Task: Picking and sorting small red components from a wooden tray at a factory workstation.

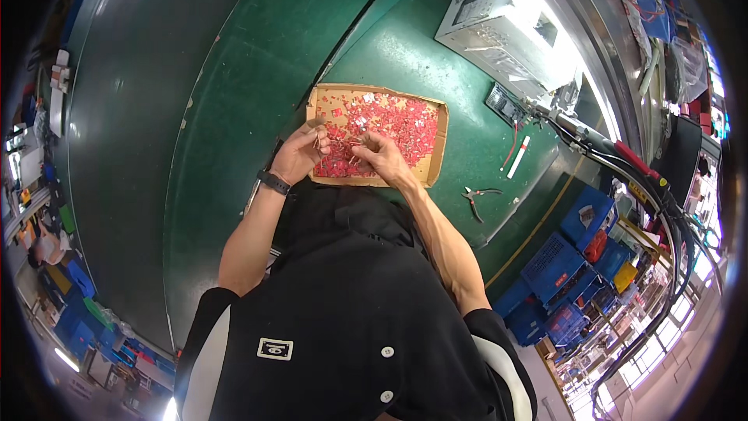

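A shallow cardboard tray (438, 144) lies in front of me, filled with many small red pieces (393, 118), some with pale or metallic parts. Over its near left part is my left hand (299, 154), its fingers pinched together. A thin, shiny bit seems to show at those fingertips, too small to name. My right hand (383, 159) reaches over the middle of the tray, thumb and fingers also closed in a pinch. What the right fingers hold, if anything, is too small to make out. The two hands are a short way apart.
Pliers (476, 199) with dark red handles lie right of the tray on the green table (234, 86). Beyond them are a white stick with a red end (518, 157) and a black device (505, 104). A white machine (487, 31) stands far right; blue crates (553, 265) are stacked right.
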Action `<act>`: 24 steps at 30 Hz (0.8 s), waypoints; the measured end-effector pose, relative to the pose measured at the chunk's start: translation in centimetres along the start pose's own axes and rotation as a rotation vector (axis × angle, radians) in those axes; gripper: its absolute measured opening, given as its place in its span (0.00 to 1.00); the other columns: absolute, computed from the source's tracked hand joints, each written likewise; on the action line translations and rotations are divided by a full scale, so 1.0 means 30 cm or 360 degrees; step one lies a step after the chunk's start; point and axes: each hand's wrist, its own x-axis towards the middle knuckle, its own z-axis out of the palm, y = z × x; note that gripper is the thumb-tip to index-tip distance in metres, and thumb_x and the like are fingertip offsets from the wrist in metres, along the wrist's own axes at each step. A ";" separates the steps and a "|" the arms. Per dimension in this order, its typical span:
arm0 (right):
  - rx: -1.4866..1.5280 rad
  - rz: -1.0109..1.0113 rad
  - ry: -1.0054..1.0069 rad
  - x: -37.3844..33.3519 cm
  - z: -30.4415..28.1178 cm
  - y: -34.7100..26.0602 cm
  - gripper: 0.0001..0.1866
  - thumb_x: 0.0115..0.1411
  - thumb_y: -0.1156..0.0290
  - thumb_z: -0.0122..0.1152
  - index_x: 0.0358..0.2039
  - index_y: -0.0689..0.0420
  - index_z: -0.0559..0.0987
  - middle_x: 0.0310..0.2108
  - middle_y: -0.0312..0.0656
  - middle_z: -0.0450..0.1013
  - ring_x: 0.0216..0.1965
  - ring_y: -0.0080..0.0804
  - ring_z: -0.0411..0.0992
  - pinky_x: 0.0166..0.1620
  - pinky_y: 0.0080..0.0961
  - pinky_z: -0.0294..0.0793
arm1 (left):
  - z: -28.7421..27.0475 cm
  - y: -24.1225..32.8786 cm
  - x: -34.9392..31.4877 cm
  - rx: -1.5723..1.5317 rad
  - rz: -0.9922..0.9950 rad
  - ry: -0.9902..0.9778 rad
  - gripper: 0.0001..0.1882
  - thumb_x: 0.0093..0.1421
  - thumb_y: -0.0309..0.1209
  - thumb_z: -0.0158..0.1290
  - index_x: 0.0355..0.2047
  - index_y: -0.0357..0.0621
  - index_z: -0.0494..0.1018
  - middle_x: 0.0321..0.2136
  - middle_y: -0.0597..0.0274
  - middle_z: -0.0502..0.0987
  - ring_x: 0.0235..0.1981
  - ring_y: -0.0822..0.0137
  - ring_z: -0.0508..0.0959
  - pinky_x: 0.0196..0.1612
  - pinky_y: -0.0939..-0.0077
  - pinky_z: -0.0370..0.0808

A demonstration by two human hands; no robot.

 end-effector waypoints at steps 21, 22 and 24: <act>0.0239 -0.0138 0.0067 -0.136 -0.065 -0.077 0.17 0.68 0.75 0.49 0.57 0.60 0.74 0.46 0.36 0.74 0.41 0.24 0.73 0.48 0.28 0.79 | 0.074 -0.166 0.137 0.0290 -0.0393 -0.0047 0.22 0.73 0.40 0.38 0.53 0.36 0.71 0.51 0.56 0.75 0.52 0.60 0.75 0.57 0.57 0.73; 0.0239 -0.0189 0.0293 -0.126 -0.084 -0.038 0.17 0.68 0.74 0.51 0.56 0.61 0.74 0.45 0.37 0.76 0.39 0.24 0.74 0.45 0.28 0.79 | 0.084 -0.164 0.138 0.0291 -0.0399 -0.0052 0.22 0.73 0.40 0.38 0.53 0.36 0.71 0.51 0.56 0.75 0.52 0.60 0.75 0.57 0.57 0.73; 0.0239 -0.0239 0.0512 -0.121 -0.089 -0.028 0.16 0.68 0.73 0.53 0.55 0.62 0.75 0.44 0.38 0.77 0.36 0.25 0.74 0.43 0.28 0.78 | 0.093 -0.158 0.136 0.0080 -0.0394 0.0024 0.25 0.73 0.41 0.35 0.57 0.34 0.69 0.56 0.51 0.72 0.56 0.58 0.73 0.61 0.57 0.70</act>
